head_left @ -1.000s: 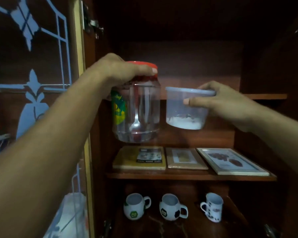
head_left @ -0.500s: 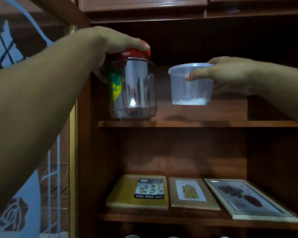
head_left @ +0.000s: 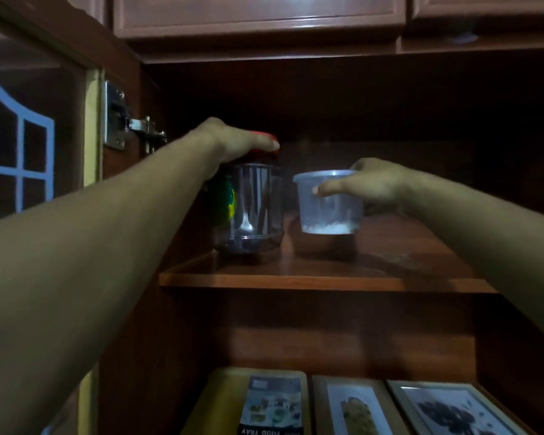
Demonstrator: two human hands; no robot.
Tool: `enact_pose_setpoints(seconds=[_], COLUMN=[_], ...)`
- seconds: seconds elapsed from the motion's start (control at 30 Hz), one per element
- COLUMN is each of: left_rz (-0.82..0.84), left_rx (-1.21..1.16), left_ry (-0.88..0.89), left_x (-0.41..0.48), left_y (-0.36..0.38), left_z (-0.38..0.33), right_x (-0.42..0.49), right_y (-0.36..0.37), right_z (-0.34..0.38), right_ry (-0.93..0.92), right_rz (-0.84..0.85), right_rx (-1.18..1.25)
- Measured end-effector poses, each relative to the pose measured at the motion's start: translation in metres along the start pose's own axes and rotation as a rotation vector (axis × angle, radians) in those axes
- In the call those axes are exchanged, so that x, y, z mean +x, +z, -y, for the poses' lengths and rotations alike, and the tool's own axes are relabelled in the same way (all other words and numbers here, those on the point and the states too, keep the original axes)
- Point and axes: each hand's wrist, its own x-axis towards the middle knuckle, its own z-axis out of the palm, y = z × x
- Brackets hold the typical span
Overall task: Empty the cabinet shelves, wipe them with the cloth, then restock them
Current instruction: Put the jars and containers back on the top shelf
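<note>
My left hand [head_left: 233,142] grips the red lid of a clear glass jar [head_left: 252,208] with a green and yellow label and a spoon inside. The jar's base stands on, or just above, the left part of the upper wooden shelf [head_left: 296,277]. My right hand [head_left: 368,183] holds a small clear plastic tub [head_left: 327,208] by its rim, thumb across the front. The tub has a little white stuff at the bottom and hangs just above the shelf, to the right of the jar.
The open cabinet door [head_left: 38,120], with a blue pattern and a metal hinge [head_left: 129,127], stands to the left. On the lower shelf lie a yellow flat box [head_left: 258,403] and two framed pictures [head_left: 358,409]. Closed cupboards run above.
Both hands have carried the jar and the tub up and into the cabinet, down onto or close to the upper shelf. The view has tilted upward, so the mugs are out of sight.
</note>
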Motion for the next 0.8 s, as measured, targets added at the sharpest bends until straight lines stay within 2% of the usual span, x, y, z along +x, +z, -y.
enact_pose_setpoints(seconds=[0.3, 0.8], left_rz=[-0.037, -0.040], left_rx=[-0.060, -0.045], left_ry=[-0.089, -0.090], left_x=[0.032, 0.037], left_y=[0.018, 0.029], left_z=[0.033, 0.044], right_x=[0.028, 0.032], right_y=[0.027, 0.042], right_z=[-0.018, -0.031], right_ry=[0.075, 0.134], right_rz=[-0.034, -0.036], right_rx=[-0.006, -0.066])
